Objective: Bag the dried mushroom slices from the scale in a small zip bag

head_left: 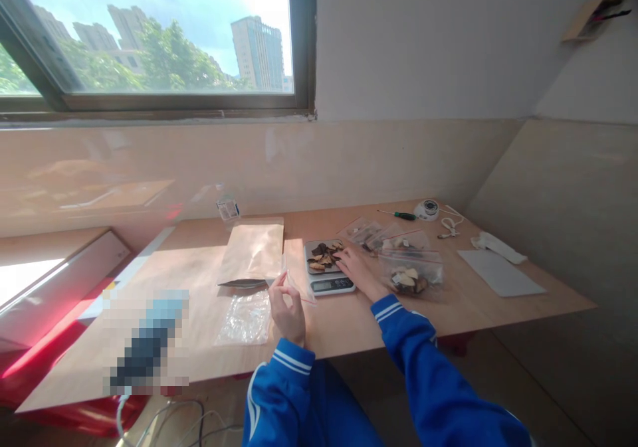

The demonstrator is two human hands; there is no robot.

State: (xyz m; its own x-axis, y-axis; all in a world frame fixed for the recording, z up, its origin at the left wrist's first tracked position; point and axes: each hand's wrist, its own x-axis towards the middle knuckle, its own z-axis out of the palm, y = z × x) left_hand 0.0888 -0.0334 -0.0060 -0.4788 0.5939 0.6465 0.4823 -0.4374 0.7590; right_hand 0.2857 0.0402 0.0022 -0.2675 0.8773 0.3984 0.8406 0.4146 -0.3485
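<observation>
My left hand (288, 311) is closed in a pinch on a clear zip bag (302, 289) with a red seal line, just left of the kitchen scale (331, 285). A pile of dark brown and tan dried slices, like dried mushroom (323, 256), covers much of the scale's plate. From the right, my right hand (359, 271) reaches over the plate with its fingers stretched out, the tips at the edge of the pile. Whether a slice sits between those fingertips cannot be made out. The scale's display is too small to read.
Several zip bags of dried pieces (409, 279) lie right of the scale. Left are a brown paper bag (254, 248), clear plastic packaging (243, 319) and a bottle (228, 206). A screwdriver (405, 216), white dome camera (427, 209) and white paper (498, 274) lie farther right.
</observation>
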